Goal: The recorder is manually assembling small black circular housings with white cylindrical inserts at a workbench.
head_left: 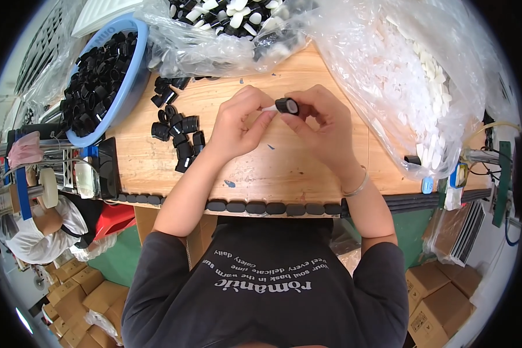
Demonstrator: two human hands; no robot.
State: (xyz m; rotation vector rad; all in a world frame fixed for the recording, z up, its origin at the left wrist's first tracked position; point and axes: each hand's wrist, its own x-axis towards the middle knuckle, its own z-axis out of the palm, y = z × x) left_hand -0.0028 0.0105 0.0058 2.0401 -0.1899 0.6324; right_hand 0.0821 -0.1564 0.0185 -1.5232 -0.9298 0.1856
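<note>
Above the middle of the wooden table (255, 174), my two hands meet at a small part. My right hand (326, 130) grips a short black cap (286, 105) between thumb and fingers, its round end with a pale inside facing right. A slim white piece (269, 108) touches the cap's left side, and my left hand (238, 124) pinches it between thumb and forefinger. How far the white piece reaches into the cap is hidden. To the left of my left hand, several loose black caps (184, 124) lie in a scattered group.
At the far left stands a blue basin (140, 49) full of black caps. Clear plastic bags hold black-and-white parts (235, 17) at the back and white pieces (426, 98) at the right. Black padding (255, 207) lines the near edge. A person (58, 232) sits at the left.
</note>
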